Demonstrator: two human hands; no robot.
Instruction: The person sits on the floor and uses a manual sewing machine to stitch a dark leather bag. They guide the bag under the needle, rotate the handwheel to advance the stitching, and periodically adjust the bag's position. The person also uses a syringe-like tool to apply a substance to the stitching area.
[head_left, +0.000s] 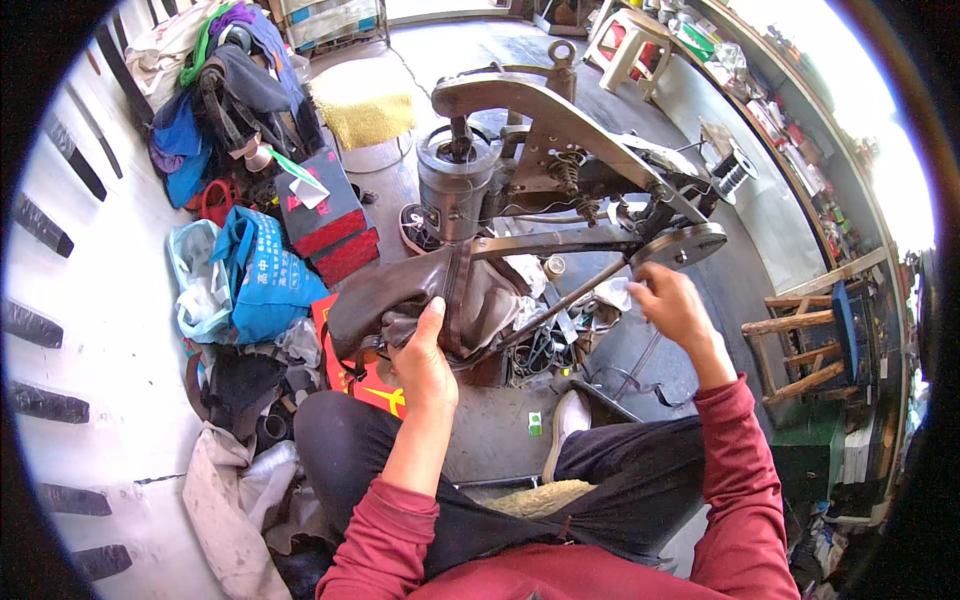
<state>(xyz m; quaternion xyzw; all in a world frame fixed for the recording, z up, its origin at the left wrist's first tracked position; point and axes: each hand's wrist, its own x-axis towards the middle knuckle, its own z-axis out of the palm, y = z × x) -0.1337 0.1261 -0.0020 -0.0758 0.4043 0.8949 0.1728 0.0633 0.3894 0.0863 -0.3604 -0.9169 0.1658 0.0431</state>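
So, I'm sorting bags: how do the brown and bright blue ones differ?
The brown bag is dark and leather-like; the blue bag is bright with white lettering. The left hand holds the brown bag at the machine; the blue bag lies untouched, farther left. Both look creased.

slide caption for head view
Left hand holds a brown leathery bag at a grey metal sewing machine; right hand beside its round handwheel.

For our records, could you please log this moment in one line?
left hand: holds brown bag | right hand: beside wheel | bag: at sewing machine
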